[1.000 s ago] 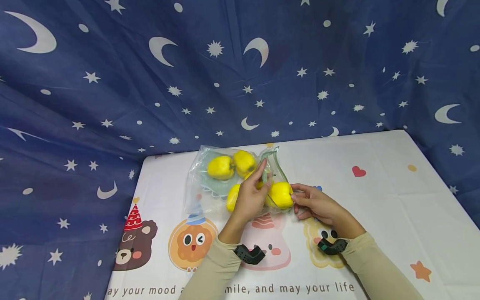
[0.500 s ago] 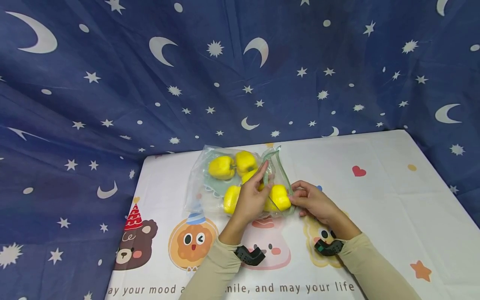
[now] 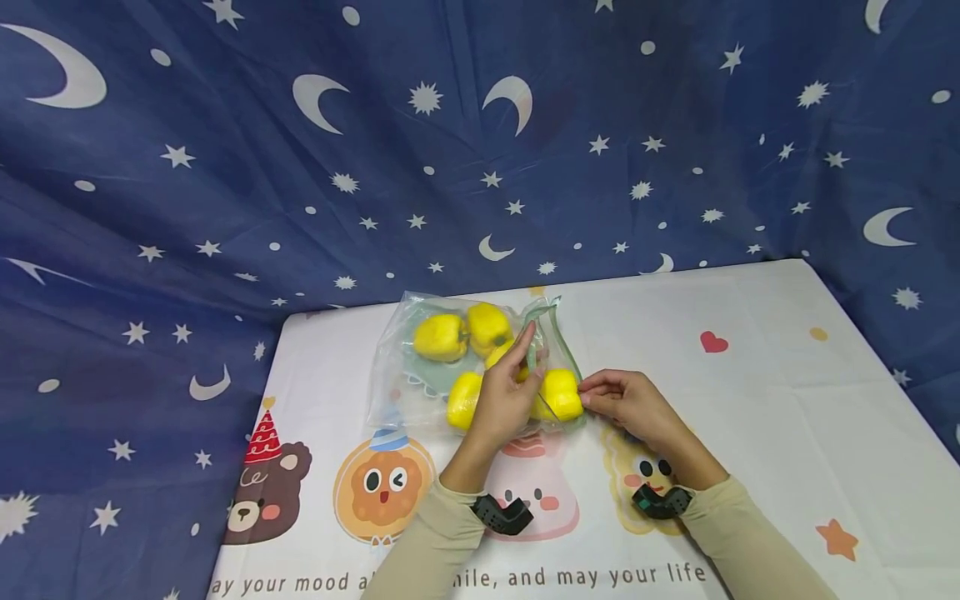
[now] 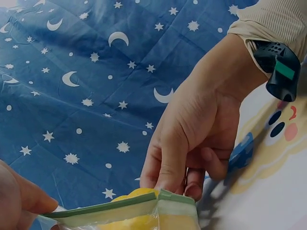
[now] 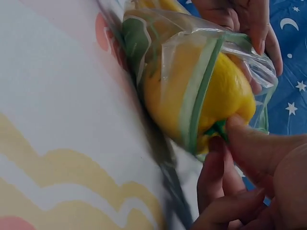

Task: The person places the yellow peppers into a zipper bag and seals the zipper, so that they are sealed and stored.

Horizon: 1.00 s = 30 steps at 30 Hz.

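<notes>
A clear zip bag point(image 3: 390, 387) with a green strip at its mouth lies on the table and holds several yellow bell peppers point(image 3: 440, 337). My left hand point(image 3: 506, 400) grips the bag near its opening, with thumb and fingers on the green-edged rim point(image 4: 105, 207) in the left wrist view. One bell pepper point(image 5: 230, 91) sits at the mouth, partly behind the plastic. Thumb and fingers of my right hand point(image 3: 637, 408) pinch it by its green stem point(image 5: 218, 128). Another pepper is partly hidden behind the left hand.
The white tablecloth point(image 3: 750, 433) carries printed cartoon figures and lettering. Behind and to the left hangs a dark blue curtain point(image 3: 375, 125) with moons and stars. The table's back edge runs just beyond the bag.
The right fingers have closed from a looser pose at the bag's mouth onto the pepper's stem. The mouth pepper shifted slightly. The left hand has stayed nearly still on the bag.
</notes>
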Each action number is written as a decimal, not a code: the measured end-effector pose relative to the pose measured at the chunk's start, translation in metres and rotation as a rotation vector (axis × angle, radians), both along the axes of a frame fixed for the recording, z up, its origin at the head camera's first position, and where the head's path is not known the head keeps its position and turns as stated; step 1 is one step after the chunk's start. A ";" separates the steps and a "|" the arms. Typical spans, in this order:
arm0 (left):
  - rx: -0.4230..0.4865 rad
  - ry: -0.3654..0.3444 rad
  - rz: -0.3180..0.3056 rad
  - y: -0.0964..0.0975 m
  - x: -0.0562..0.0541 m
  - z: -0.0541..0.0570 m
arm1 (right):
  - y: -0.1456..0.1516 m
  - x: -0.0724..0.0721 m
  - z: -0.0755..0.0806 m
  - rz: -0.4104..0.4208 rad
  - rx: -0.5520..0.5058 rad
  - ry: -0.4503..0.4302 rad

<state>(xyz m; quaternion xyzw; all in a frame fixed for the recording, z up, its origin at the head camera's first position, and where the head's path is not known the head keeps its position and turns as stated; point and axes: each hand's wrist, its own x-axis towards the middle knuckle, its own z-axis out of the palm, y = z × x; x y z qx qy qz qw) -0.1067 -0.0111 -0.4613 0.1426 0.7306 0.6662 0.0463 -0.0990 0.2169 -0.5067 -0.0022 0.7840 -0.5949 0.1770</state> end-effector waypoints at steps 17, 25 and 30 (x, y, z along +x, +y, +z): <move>0.065 -0.023 -0.018 0.008 0.006 -0.001 | -0.015 -0.002 -0.006 -0.009 0.097 0.108; 0.055 -0.020 -0.024 0.007 0.006 -0.001 | -0.024 -0.001 -0.005 -0.026 0.243 0.229; 0.049 -0.020 -0.031 0.005 0.005 -0.003 | -0.023 -0.002 -0.004 -0.015 0.254 0.209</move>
